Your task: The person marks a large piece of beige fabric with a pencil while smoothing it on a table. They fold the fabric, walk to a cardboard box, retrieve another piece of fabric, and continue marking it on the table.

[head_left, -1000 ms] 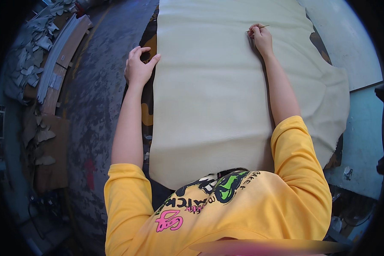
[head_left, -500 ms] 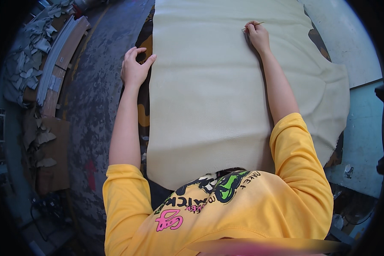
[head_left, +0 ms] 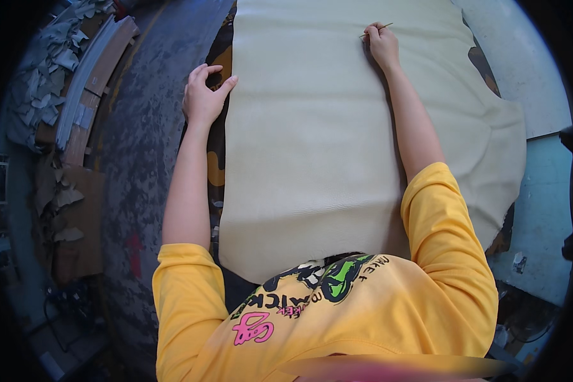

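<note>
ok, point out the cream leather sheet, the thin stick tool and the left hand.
cream leather sheet (head_left: 312, 140), head view, bare middle
thin stick tool (head_left: 381, 27), head view, shaft past the fingers
left hand (head_left: 204, 99), head view, back of hand

I see my left hand (head_left: 205, 95) stretched forward, palm down, fingers loosely curled, thumb spread. My right hand (head_left: 382, 46) reaches farther ahead, arm nearly straight, fingers pinched together at the tips.
</note>
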